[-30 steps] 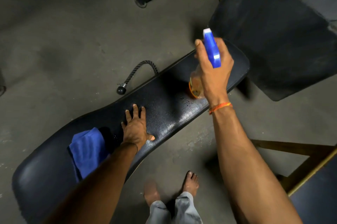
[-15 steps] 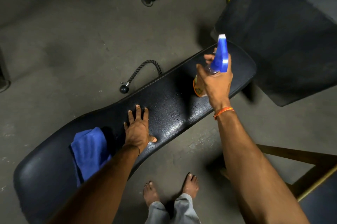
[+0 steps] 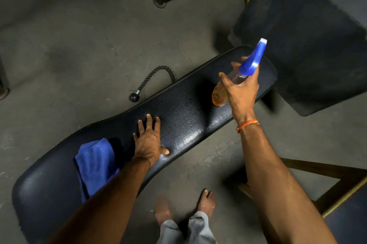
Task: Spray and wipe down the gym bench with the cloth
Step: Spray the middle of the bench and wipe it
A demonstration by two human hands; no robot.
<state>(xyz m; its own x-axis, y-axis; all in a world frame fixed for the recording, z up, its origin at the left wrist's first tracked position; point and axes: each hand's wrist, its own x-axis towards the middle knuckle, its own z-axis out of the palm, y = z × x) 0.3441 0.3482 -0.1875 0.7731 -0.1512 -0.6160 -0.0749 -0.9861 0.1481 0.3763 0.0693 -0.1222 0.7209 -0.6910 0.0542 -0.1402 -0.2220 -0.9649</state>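
The black padded gym bench [image 3: 188, 124] runs as a long curved surface from the lower left of the view up toward the upper right, its far end rounded near a dark floor mat [image 3: 309, 49]. The left hand [image 3: 150, 140] lies flat on the surface near its middle, palm down, fingers spread and pointing toward the far edge, grasping nothing. Just beside that hand, on its left and partly hidden by the forearm, the blue cloth [image 3: 95, 162] lies folded on the surface, its long axis running roughly from the far edge to the near edge. The right hand [image 3: 241, 93] is raised above the far right part of the surface and is wrapped around a spray bottle [image 3: 236, 83], well apart from the cloth and the left hand. The bottle is tilted, its long axis slanting from the orange-labelled base at lower left to the blue trigger head [image 3: 253, 59] at upper right, the white nozzle tip pointing up and away toward the mat. An orange thread band [image 3: 247, 124] circles the right wrist. Fine droplets speckle the surface between the two hands. Behind the bench on the concrete floor [image 3: 69, 45] lies a black rope handle [image 3: 153, 79] with a ball end. Two bare feet [image 3: 206, 202] stand on the floor at the near side.
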